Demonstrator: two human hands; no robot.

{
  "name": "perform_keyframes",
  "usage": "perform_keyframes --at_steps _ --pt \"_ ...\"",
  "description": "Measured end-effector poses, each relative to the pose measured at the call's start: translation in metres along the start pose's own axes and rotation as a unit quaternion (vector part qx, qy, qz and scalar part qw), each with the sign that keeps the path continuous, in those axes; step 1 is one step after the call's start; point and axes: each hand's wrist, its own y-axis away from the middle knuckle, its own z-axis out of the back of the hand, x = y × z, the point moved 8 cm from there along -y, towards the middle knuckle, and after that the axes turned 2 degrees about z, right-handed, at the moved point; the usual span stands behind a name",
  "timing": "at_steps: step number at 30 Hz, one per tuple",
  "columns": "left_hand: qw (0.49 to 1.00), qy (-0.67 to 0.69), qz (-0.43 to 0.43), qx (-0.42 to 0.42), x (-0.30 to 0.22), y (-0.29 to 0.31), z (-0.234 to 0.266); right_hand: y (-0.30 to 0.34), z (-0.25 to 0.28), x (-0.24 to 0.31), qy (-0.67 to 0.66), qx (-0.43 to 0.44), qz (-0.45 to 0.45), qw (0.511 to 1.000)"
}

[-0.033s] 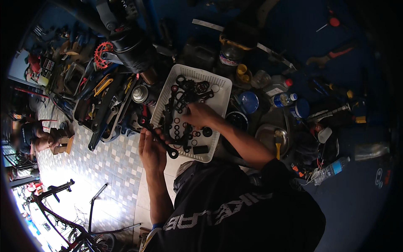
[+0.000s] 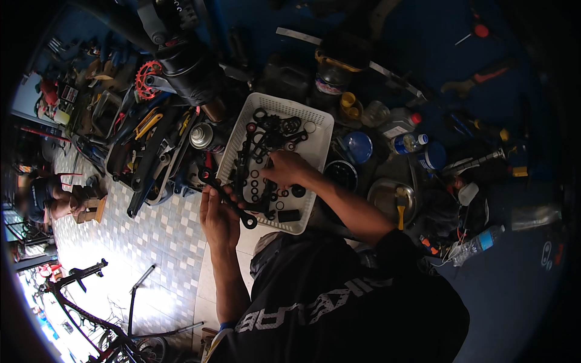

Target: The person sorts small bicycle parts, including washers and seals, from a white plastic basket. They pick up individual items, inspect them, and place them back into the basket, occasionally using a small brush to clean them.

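Observation:
My left hand (image 2: 219,221) is closed around a black link arm (image 2: 226,195) with a round eye at each end, held over the left edge of a white plastic basket (image 2: 240,124). Inside the basket, my right hand (image 2: 286,168) points down with its fingertips together on a dark elongated part (image 2: 266,195); the hand partly covers it. Black rings (image 2: 255,183), bearings and other small black bike parts lie around my fingers. A short black cylinder (image 2: 288,215) rests near the basket's close end.
Left of the basket stand a spray can (image 2: 201,136) and a tray of tools (image 2: 158,192). A black bicycle part with a red chainring (image 2: 149,79) hangs above. To the right are a blue-lidded tub (image 2: 358,147), bottles (image 2: 409,143) and a metal bowl (image 2: 392,192) with a yellow-handled brush.
My right hand has shifted very slightly nearer to me within the basket. The left hand and its link arm look the same.

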Motion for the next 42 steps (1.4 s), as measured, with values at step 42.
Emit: perform_keyframes --at_steps 42 --pt "0.995 -0.022 0.078 0.064 0.038 0.0 -0.031 0.044 0.137 0.001 0.049 -0.225 0.171 0.958"
